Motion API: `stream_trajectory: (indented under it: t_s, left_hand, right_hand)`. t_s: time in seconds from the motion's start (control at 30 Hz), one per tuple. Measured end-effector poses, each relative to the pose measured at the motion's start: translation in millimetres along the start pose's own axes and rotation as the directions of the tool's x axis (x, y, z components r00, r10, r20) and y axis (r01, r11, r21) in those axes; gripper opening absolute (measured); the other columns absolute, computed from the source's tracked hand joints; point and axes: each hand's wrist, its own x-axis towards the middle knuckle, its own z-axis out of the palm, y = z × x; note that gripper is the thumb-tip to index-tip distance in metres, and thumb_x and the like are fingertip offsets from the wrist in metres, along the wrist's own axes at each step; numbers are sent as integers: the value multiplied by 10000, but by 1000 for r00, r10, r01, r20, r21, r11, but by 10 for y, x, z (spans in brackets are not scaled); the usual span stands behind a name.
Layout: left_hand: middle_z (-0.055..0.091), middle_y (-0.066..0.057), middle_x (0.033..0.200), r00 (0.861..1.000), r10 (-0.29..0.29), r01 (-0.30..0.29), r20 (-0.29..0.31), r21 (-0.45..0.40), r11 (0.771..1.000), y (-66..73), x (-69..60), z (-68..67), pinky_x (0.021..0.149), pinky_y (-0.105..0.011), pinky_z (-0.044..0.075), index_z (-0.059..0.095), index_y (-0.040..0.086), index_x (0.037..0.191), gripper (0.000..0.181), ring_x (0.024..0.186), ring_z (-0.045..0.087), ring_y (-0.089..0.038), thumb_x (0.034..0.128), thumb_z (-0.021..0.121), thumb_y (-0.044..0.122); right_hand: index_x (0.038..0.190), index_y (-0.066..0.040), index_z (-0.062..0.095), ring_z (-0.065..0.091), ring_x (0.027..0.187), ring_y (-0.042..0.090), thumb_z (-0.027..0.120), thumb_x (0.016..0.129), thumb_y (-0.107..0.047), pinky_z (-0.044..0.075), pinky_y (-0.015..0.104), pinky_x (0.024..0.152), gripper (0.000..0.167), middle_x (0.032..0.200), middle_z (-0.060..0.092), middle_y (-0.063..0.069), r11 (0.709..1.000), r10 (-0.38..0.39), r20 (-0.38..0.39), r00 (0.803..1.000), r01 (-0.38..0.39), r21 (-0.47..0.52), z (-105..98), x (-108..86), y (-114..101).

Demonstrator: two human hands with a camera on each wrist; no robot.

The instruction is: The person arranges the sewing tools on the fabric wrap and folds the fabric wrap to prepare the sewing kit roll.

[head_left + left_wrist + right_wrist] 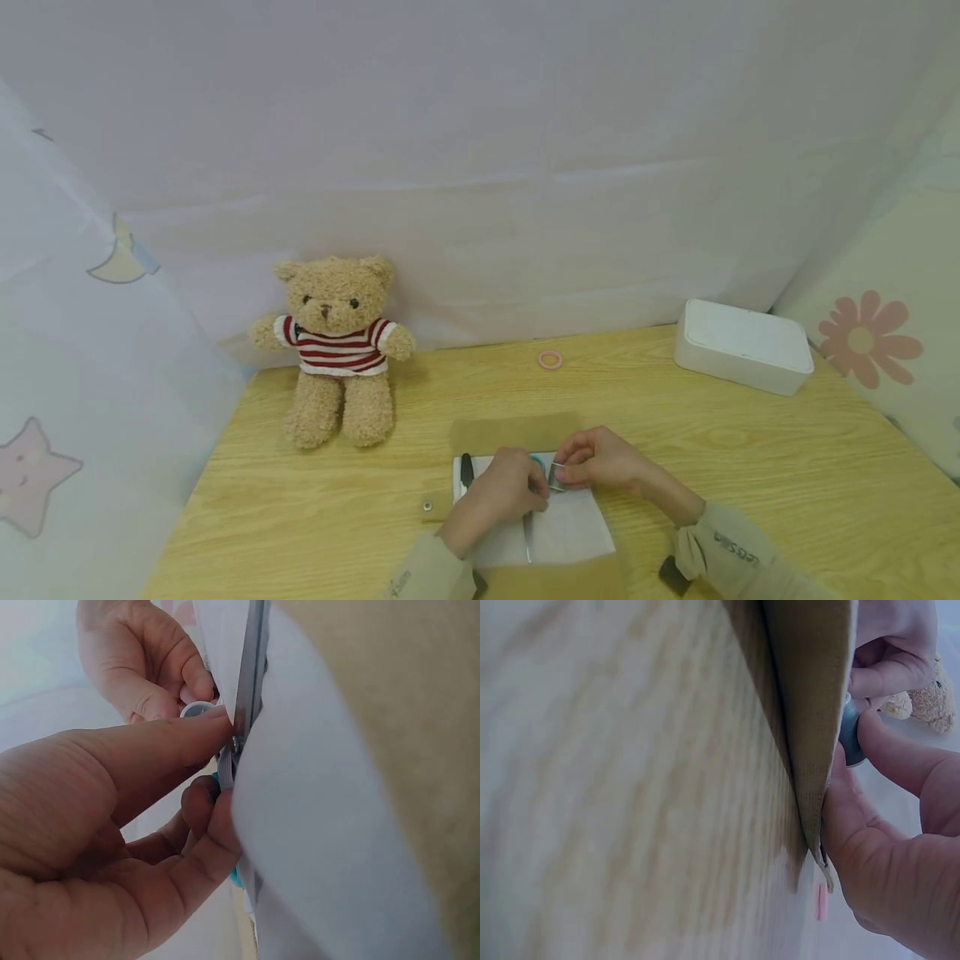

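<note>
A pair of scissors with teal handles lies along the white lining of an opened tan cloth case. My left hand is over it, and the left wrist view has thumb and curled fingers at the scissors near the pivot. Just to the right, my right hand pinches a small spool of grey-green thread with pale ends, between thumb and fingers. The spool is close to the left fingertips. A black-ended slim tool lies on the lining's left side, partly hidden by the left hand.
On the case's left flap is a metal snap. A pink ring lies on the wooden table behind the case. A teddy bear in a striped shirt leans at the back left; a white box stands at the back right.
</note>
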Motion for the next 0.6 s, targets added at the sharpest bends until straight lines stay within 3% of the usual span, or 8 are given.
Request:
stream_trajectory:
  t_s: [0.37, 0.6]
  left_hand:
    - [524, 127, 592, 998, 69, -70, -11, -54, 996, -21, 23, -7, 566, -169, 365, 674, 121, 633, 191, 626, 408, -4, 780, 738, 17]
    - [517, 129, 615, 997, 72, -73, -20, -53, 996, -33, 24, -4, 555, -168, 371, 684, 117, 645, 177, 620, 407, -4, 782, 741, 21]
  right_hand:
    - [989, 77, 644, 656, 762, 170, 723, 825, -55, 560, 318, 696, 225, 820, 676, 75, 1000, -6, -5, 1000, 6, -28, 43, 12, 10]
    - [954, 76, 654, 664, 731, 155, 739, 818, -69, 560, 299, 664, 216, 804, 692, 79, 999, -13, -26, 1000, 12, -44, 72, 28, 14]
